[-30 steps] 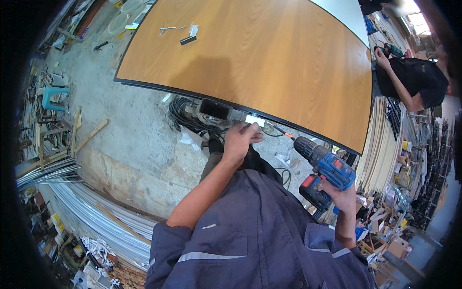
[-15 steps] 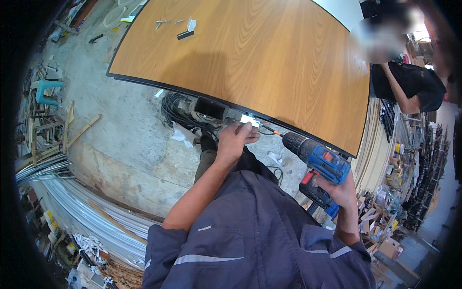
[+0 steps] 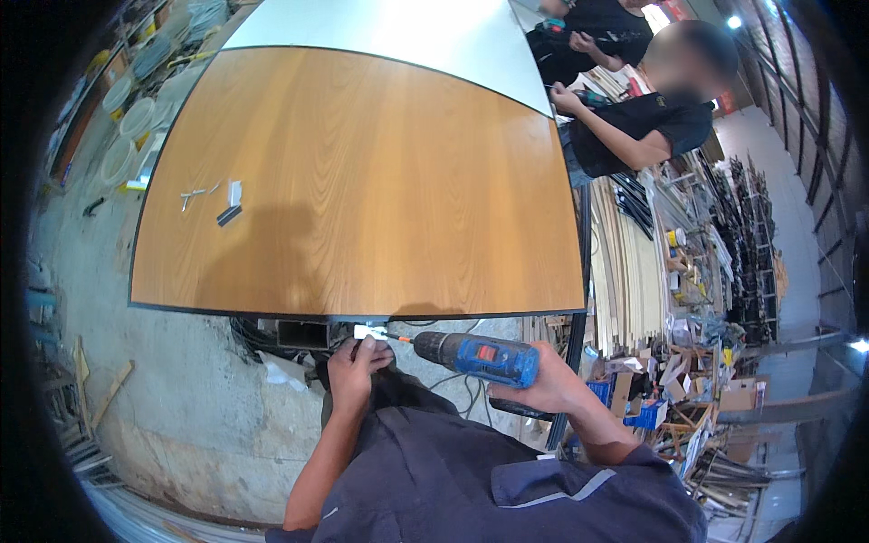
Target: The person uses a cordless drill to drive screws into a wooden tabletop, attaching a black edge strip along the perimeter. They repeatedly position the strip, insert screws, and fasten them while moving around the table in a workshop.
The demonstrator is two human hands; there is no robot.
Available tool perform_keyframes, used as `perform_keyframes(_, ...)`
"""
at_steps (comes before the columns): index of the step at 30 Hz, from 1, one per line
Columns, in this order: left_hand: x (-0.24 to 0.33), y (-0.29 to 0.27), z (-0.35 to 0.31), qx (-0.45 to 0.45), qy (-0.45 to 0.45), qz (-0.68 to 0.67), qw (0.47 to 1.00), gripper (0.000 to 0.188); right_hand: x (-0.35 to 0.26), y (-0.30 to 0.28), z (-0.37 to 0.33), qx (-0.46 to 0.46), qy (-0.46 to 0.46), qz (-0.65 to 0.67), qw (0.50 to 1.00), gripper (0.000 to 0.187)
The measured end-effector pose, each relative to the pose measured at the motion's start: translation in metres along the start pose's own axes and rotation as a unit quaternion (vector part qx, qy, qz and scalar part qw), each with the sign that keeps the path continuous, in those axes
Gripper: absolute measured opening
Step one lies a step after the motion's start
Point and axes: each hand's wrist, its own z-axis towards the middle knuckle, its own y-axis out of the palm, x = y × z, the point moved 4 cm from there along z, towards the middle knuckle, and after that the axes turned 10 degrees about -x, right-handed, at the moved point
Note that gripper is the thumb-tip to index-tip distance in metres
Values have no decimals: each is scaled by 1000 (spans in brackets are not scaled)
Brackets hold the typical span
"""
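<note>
My left hand (image 3: 355,369) pinches a small white bracket (image 3: 369,332) just under the near black edge of a wood-grain tabletop (image 3: 389,199). My right hand (image 3: 550,385) is wrapped round the handle of a blue cordless drill (image 3: 484,359). The drill lies nearly level and points left; its thin bit (image 3: 405,338), with an orange part, reaches toward the bracket. Whether the tip touches it, I cannot tell. On the tabletop's left side rest a small pale metal piece (image 3: 235,193), a dark one (image 3: 230,216) and several thin screw-like pieces (image 3: 191,195).
A white panel (image 3: 398,27) adjoins the tabletop's far side. Two people in black shirts stand at the right, one (image 3: 634,140) beside the tabletop corner. A dark rectangular tube (image 3: 304,334) and cables lie below the near edge. Long boards (image 3: 625,281) and boxes (image 3: 738,395) fill the right; buckets (image 3: 138,118) stand far left.
My view has tilted up and turned right, showing more of the white panel and both people. The drill now sits more level. The left hand keeps its pinch on the bracket.
</note>
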Motion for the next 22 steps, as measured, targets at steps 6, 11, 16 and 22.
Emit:
perform_keyframes(6, 0, -3, 2, 10, -13, 24, 1000, 36, -1, 1, -4, 12, -2, 6, 1000, 35)
perform_keyframes(11, 3, -4, 4, -8, -27, 35, 999, 38, 1, 4, -3, 9, 3, 16, 1000, 35)
perform_keyframes(16, 2, 0, 6, -21, -24, 24, 999, 38, 3, 7, -5, 20, 7, 22, 1000, 35)
perform_keyframes(22, -5, -6, 4, -23, -25, -1, 999, 37, 4, 9, -7, 20, -6, 29, 999, 46)
